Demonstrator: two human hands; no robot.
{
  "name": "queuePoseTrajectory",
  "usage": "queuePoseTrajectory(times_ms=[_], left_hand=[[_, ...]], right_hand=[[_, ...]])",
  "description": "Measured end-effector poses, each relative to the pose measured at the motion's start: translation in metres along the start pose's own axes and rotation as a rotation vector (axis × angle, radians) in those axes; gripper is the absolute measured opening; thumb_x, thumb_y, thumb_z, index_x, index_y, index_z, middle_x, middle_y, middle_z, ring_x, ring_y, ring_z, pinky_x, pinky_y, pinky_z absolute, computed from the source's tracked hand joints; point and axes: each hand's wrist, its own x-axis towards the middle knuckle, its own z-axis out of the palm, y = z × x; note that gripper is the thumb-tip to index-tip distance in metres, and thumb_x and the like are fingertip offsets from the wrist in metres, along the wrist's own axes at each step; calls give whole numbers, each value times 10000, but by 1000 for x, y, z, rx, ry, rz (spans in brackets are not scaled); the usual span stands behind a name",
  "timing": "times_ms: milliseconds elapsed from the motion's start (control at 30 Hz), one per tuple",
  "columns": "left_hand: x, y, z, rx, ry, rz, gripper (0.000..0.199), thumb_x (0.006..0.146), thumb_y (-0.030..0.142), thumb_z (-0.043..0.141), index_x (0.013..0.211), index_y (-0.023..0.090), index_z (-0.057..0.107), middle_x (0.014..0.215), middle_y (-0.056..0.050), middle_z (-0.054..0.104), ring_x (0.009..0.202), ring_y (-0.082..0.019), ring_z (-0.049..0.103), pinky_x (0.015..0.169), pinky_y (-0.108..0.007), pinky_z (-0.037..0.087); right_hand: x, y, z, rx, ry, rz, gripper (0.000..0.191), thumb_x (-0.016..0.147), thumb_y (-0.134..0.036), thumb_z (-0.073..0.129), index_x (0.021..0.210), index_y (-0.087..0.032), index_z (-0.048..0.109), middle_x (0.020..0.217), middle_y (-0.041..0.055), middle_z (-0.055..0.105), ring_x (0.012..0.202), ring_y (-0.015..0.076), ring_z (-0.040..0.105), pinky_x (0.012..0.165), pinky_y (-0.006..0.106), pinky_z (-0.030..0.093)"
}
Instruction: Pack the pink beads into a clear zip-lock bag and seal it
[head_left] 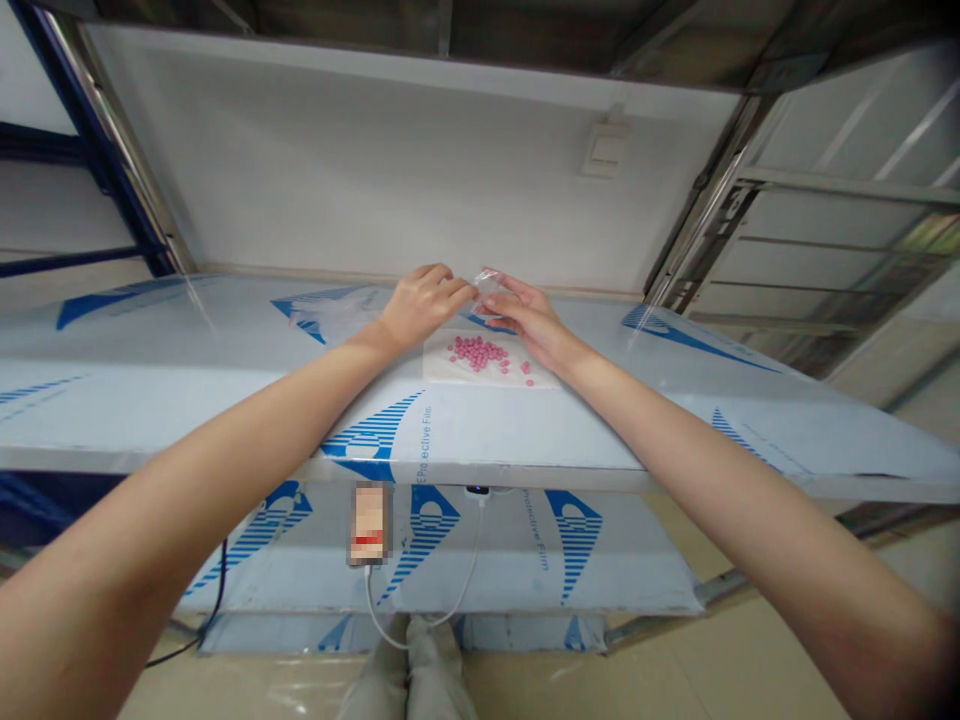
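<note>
A small clear plastic bag (490,286) is held up between my two hands, above the film-covered table (247,400). My left hand (429,302) has its fingers closed at the bag's left edge. From the other side my right hand (529,315) grips the bag with thumb and fingers. Just below the hands lies a white sheet (450,372), with a pile of small pink pellets (478,352) on it and a few strays to the right. Whether anything is inside the bag I cannot tell.
More clear plastic (319,312) lies left of my left forearm. On the lower shelf (502,570) a blurred-out phone (370,522) is joined by a white cable (472,575) to a small dark device (477,491). Metal racks stand on both sides; a wall switch (606,150) is behind.
</note>
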Motion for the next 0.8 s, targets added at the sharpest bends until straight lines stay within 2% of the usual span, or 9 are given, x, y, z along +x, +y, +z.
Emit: queuePoseTrajectory(times_ms=[100,233,367,433,533,700,800], left_hand=[[1,2,2,11,6,-9,273,933,211,406,1096,174,623,1042,-104,686,978,-238,574,799,-375,452],[1,3,2,37,-11,-65,367,940,364,412,1201,157,567,1220,-139,609,1083,-273,533,837,-391,434],[1,5,1,13,-43,-97,388,945,420,380,1083,141,612,1089,-150,643,1005,-265,553,717,-340,423],[1,8,2,0,-50,-102,406,941,449,374,998,138,629,956,-139,661,911,-246,573,676,-322,405],[3,14,3,4,-46,-115,423,931,482,374,914,143,627,801,-108,653,783,-216,578,651,-309,387],[4,17,7,37,-45,-113,382,920,464,425,872,143,626,767,-99,659,749,-205,582,608,-293,362],[3,14,8,64,-62,-139,345,925,416,447,870,138,645,765,-103,673,750,-206,591,587,-288,352]], right_hand=[[6,4,-5,-56,51,-36,637,686,-394,744,1276,-262,541,983,38,708,895,173,660,757,294,543],[17,9,-17,-170,184,-118,704,721,-442,690,1362,-264,461,1048,58,702,843,179,658,699,289,539],[19,6,-22,-263,315,-213,753,736,-366,679,1423,-309,375,1136,44,678,824,179,651,710,304,538],[15,2,-17,-295,297,-224,751,730,-318,681,1419,-328,383,1151,32,670,812,179,649,720,318,540],[9,-2,-7,-322,191,-205,733,701,-271,701,1384,-332,444,1077,11,694,798,177,648,742,326,538],[8,1,1,-304,125,-184,638,668,-271,738,1284,-259,570,860,16,719,787,179,658,781,332,532],[10,5,0,-254,112,-190,521,666,-317,749,1164,-197,653,837,46,718,802,192,670,791,352,536]])
